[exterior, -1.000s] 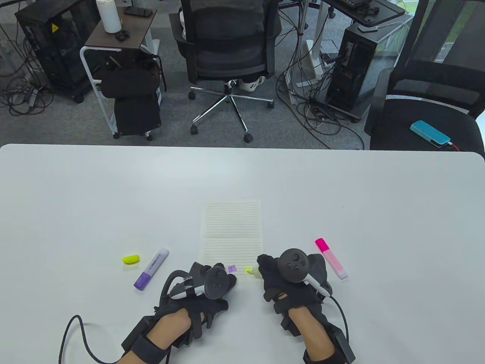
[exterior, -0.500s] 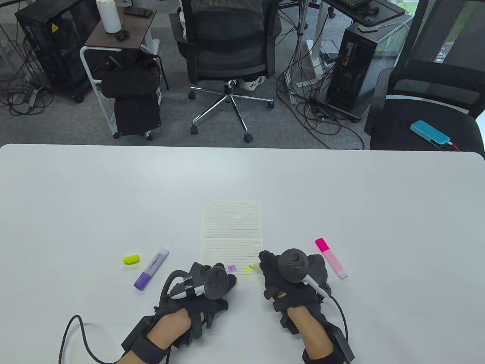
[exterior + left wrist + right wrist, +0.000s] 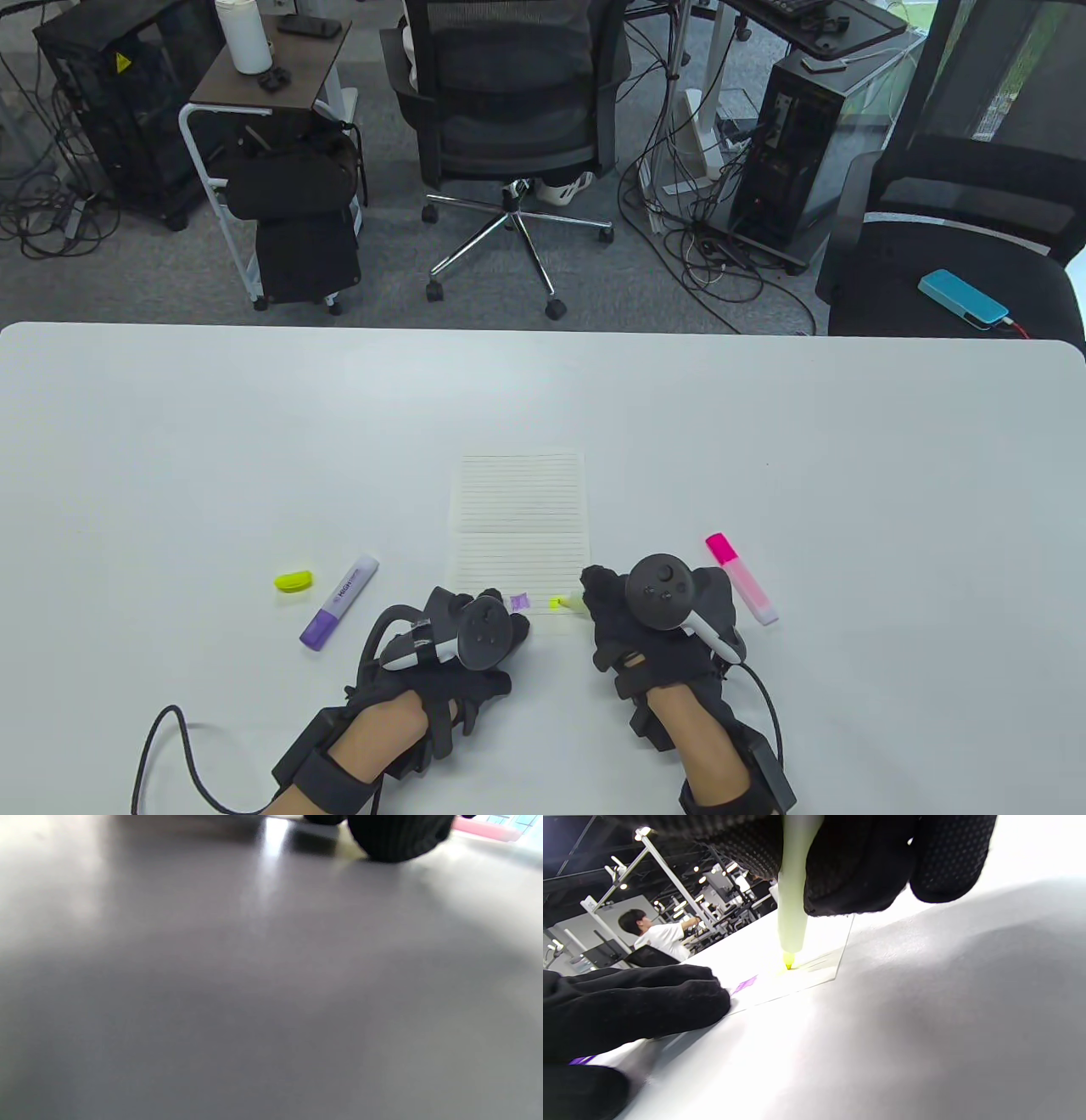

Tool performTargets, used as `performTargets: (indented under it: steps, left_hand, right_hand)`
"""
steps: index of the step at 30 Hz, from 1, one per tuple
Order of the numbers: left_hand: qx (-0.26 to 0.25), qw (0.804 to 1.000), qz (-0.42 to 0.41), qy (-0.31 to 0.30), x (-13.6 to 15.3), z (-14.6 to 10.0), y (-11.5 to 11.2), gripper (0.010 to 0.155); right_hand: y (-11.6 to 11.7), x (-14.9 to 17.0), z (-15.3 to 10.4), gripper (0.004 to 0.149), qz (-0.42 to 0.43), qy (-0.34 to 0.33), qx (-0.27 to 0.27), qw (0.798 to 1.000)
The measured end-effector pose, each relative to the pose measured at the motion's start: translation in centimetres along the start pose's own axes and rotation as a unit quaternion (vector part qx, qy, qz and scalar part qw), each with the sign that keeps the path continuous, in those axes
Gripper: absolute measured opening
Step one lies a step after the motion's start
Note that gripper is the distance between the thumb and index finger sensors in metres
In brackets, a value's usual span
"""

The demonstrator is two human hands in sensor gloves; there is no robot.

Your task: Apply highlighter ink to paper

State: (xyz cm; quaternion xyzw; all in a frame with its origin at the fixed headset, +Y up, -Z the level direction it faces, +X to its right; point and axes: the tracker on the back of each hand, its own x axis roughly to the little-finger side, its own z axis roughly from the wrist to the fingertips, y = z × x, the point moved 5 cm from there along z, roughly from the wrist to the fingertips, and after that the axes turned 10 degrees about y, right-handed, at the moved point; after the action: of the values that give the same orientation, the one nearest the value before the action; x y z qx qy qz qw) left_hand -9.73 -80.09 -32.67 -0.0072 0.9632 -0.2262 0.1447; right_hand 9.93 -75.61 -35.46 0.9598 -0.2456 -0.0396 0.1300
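Observation:
A lined sheet of paper (image 3: 522,509) lies on the white table (image 3: 764,424). My right hand (image 3: 619,607) grips a yellow highlighter (image 3: 793,912) and its tip (image 3: 788,963) touches the paper's near right corner, where a yellow mark (image 3: 555,603) shows beside a purple mark (image 3: 519,602). My left hand (image 3: 484,624) rests flat on the paper's near left corner; its gloved fingers (image 3: 640,1001) also show in the right wrist view. The left wrist view shows mostly blurred table with a dark fingertip (image 3: 394,836) at the top.
A purple highlighter (image 3: 339,601) and a yellow cap (image 3: 293,581) lie left of the paper. A pink highlighter (image 3: 741,579) lies right of my right hand. Office chairs and computer towers stand beyond the table's far edge.
The highlighter tip has shifted very slightly on the paper's near right corner and the yellow mark looks a little fuller. My left hand has not moved.

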Motion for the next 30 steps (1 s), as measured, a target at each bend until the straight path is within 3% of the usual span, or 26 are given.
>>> performTargets:
  steps: [5,11,17,23,30]
  left_hand:
    - [0.000,1.000,0.000,0.000,0.00,0.00,0.00,0.072]
    - [0.000,1.000,0.000,0.000,0.00,0.00,0.00,0.072]
    - [0.000,1.000,0.000,0.000,0.00,0.00,0.00,0.072]
    - [0.000,1.000,0.000,0.000,0.00,0.00,0.00,0.072]
    - [0.000,1.000,0.000,0.000,0.00,0.00,0.00,0.072]
  right_hand:
    - [-0.15,0.12,0.14,0.041,-0.013,0.005,0.035,0.999]
    - [-0.03,0.05,-0.01,0.040,0.002,0.002,-0.001,1.000]
    - [-0.19,0.09,0.08,0.041,-0.016,0.008,0.032,0.999]
    - [-0.21,0.10,-0.11,0.040,-0.005,0.007,-0.001,1.000]
    - [-0.27,0.24,0.10,0.041,-0.007,0.014,0.019,1.000]
